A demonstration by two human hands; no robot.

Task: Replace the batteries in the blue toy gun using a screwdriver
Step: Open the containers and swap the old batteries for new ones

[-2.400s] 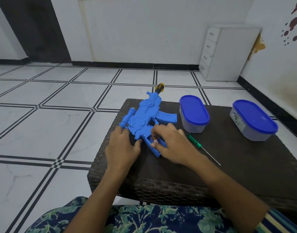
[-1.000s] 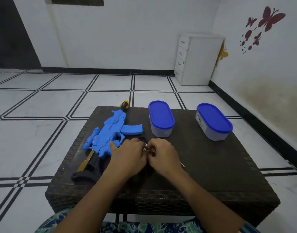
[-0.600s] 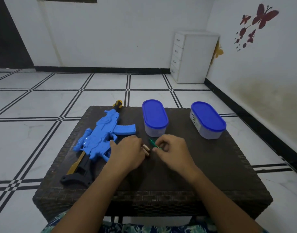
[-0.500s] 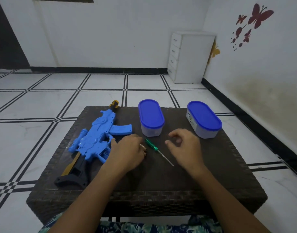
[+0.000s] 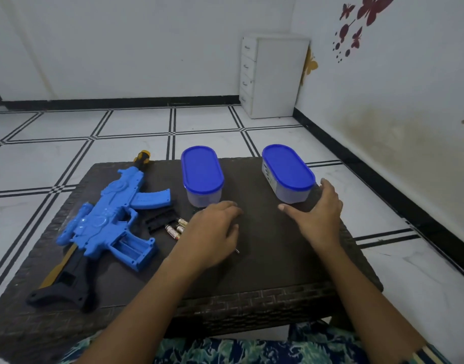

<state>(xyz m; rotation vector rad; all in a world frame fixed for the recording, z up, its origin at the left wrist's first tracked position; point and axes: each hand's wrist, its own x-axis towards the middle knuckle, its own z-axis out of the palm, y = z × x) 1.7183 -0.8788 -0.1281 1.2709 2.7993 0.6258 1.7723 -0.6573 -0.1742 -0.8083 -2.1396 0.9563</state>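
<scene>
Right hand (image 5: 316,216) lay open beside the right blue-lidded clear plastic tub (image 5: 287,174); left hand (image 5: 212,232) rested open, empty. Left of centre, the blue plastic toy gun (image 5: 107,222) looked light and rigid, best gripped mid-body.

1. The blue toy gun (image 5: 107,219) lies flat on its side at the table's left part, muzzle toward the far edge, black stock toward the near edge; its battery compartment (image 5: 132,249) stands open.
2. A black cover (image 5: 160,222) lies just right of the gun.
3. Three small batteries (image 5: 176,228) lie beside the cover.
4. The screwdriver (image 5: 237,250) is mostly hidden; only its metal tip shows.
</scene>
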